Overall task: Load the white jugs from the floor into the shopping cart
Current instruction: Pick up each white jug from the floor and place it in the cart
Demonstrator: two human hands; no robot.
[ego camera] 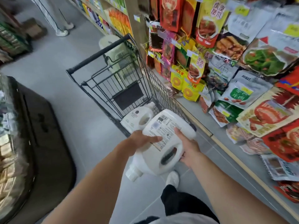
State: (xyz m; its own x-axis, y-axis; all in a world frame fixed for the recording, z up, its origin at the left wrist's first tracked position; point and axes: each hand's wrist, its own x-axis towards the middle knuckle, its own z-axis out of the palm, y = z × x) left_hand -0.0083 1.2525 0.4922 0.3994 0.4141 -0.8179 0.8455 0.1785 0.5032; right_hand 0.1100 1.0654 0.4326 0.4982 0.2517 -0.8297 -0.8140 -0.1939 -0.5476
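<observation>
Standing: the person's white shoe [173, 177] is planted on the grey tiled floor [77, 110], right behind the load.
Left hand: the left hand [142, 139] takes the left side of a white plastic jug [163, 139] with a moulded handle. Its fingers lie over the printed label, and the thumb is hidden.
Right hand: the right hand [189, 146] cradles the jug's right side from below, thumb on top and fingers wrapped in by the handle. The two-sided hold probably suits a bulky, heavy load.
Jug position: it is off the floor, label up and cap pointing back at the person, at the near corner of the cart and not yet inside.
Cart: the black wire shopping cart [127, 96] has its front toward the person and its handle bar [98, 54] at the far end.
Loaded: a second white jug [139, 118] lies on its side at the basket's near end, seemingly inside. Bare basket shows beside and beyond it.
Edges: the near rim and right wire wall are what the carried jug must clear.
Room: there is open floor on the left, up to a dark brown display stand [40, 126]. The right is tight, with the cart close to a wood-edged shelf ledge [208, 132] stacked with snack packets [237, 92].
Beyond: a pale cream jug-like container [111, 50] shows through the wire. I cannot tell whether it awaits loading.
Far: another person's legs [59, 21] stand up the aisle.
</observation>
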